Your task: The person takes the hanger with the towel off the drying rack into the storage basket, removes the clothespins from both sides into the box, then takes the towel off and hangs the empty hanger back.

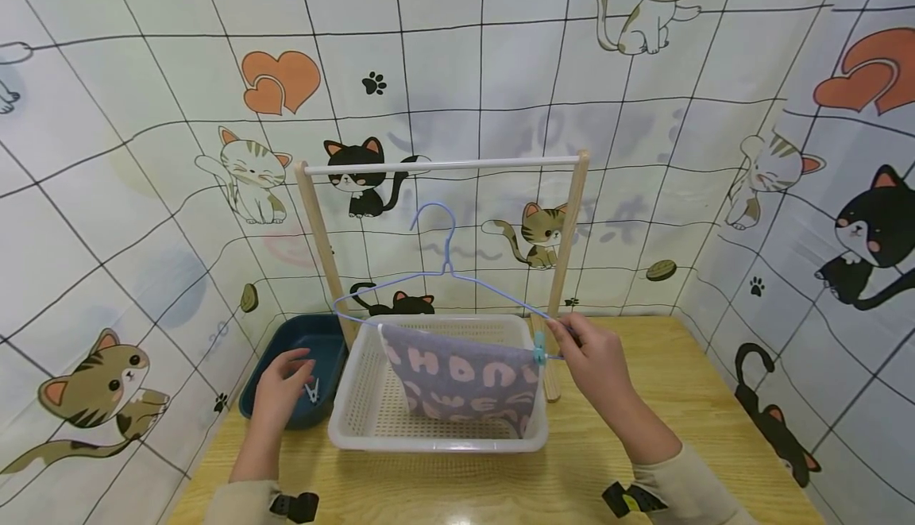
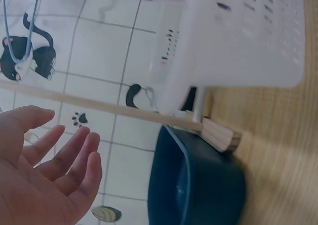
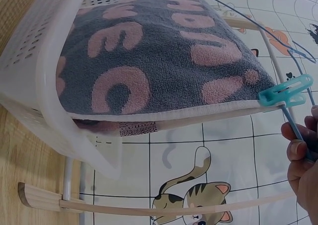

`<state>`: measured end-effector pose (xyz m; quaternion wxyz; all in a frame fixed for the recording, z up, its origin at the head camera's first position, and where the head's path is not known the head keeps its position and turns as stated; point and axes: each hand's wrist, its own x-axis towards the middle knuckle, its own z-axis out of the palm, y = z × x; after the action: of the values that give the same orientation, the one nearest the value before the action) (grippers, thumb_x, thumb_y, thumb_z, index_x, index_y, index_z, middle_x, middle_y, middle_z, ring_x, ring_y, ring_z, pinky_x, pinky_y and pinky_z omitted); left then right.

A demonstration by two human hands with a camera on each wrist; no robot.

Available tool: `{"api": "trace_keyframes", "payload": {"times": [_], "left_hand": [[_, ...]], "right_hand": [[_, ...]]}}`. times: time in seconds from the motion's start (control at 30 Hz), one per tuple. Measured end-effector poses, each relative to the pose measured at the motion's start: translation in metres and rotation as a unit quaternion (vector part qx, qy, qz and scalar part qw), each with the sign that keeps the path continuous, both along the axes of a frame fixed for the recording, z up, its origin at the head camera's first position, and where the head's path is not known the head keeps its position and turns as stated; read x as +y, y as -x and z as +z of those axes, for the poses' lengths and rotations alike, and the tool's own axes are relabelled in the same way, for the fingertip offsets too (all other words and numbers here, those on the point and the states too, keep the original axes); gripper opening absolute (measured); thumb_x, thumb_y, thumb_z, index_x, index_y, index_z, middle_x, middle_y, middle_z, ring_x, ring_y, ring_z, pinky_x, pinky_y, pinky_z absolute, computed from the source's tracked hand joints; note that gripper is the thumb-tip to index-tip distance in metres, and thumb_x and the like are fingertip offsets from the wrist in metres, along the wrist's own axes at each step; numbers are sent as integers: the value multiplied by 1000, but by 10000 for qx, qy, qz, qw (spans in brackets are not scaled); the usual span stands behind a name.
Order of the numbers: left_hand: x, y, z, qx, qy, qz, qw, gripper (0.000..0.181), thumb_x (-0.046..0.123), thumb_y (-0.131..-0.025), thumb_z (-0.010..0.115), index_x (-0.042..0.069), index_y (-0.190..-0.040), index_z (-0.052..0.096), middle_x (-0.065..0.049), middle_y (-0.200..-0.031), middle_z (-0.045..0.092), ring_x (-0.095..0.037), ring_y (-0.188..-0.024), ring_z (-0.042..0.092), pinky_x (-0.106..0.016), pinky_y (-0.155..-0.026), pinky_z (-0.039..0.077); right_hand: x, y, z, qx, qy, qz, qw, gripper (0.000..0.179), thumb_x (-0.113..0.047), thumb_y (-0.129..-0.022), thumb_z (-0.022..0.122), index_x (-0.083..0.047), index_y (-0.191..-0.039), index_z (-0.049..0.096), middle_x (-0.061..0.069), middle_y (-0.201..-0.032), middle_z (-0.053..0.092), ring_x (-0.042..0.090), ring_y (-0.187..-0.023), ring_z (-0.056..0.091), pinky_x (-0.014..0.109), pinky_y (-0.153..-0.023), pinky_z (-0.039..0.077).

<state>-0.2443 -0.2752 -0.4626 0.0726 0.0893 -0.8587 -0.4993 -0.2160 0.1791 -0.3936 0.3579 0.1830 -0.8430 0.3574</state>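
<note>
A blue wire hanger [image 1: 446, 267] is gripped at its right end by my right hand [image 1: 589, 354]. Over its lower bar hangs a grey towel with pink letters [image 1: 465, 374], its lower part inside the white basket [image 1: 436, 444]. A teal clothespin [image 3: 285, 92] clips the towel's corner to the bar beside my right fingers. My left hand [image 1: 282, 386] is held over the dark blue basin [image 1: 322, 418], its fingers loosely bent and nothing in them. In the basin, near those fingers, lies a pale clothespin [image 1: 312, 390].
Behind the basket stands a wooden rack with a white top rod [image 1: 443, 165]; its foot [image 2: 221, 134] rests on the table beside the basin. The wood-grain table [image 1: 622, 414] reaches to a cat-printed tiled wall covering [image 1: 465, 56] at the back and sides.
</note>
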Motion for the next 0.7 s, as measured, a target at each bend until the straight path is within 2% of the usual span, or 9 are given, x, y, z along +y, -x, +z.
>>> {"api": "trace_keyframes", "payload": {"times": [0.13,0.43,0.7], "left_hand": [[10,-4,11,155,4,-66,9999,43,33,-100,57,10,-136,53,-19,-124,62,-30,-103,65,-27,-74,49],[42,-8,32,548,-81,-276,9981,38,30,-98,60,10,-131,57,-14,-117,65,-19,-95,66,-27,-77,50],[65,-13,43,710,-214,-533,9958,35,24,-98,62,9,-129,59,-15,-114,66,-22,-94,66,-26,-77,50]], "right_hand": [[1,0,-1,31,1,12,10000,17,-9,-92,68,-16,-80,60,-15,-57,46,1,-42,35,25,-40,32],[3,-1,-1,195,54,113,9997,20,-3,-89,69,-16,-78,59,-16,-57,45,1,-41,32,22,-39,29],[5,0,-3,368,90,174,9991,19,-3,-89,69,-15,-79,59,-15,-58,45,0,-44,34,17,-42,29]]}}
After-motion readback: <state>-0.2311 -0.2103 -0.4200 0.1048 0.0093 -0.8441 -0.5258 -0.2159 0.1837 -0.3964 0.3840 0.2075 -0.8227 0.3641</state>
